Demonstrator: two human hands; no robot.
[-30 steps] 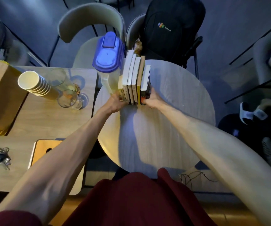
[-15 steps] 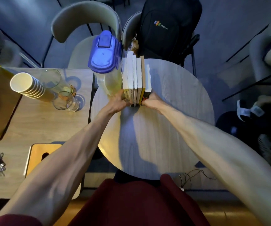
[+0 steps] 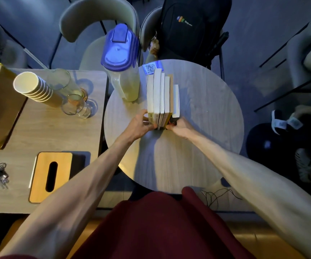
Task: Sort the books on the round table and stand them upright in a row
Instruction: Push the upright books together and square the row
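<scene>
Left hand (image 3: 138,126) and right hand (image 3: 181,127) squeeze books (image 3: 162,96) between them. Push evenly, keep row straight on worktop (image 3: 207,118).

Five upright books (image 3: 162,98), one pitcher (image 3: 122,60), two glasses (image 3: 74,105), two hands (image 3: 137,126).

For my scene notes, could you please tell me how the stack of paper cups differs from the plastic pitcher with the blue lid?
The stack of paper cups stands on the rectangular table, the pitcher on the round table beside the books. The cups are opaque and open-topped; the pitcher is clear-walled, lidded and holds pale liquid. Neither is being touched.
</scene>
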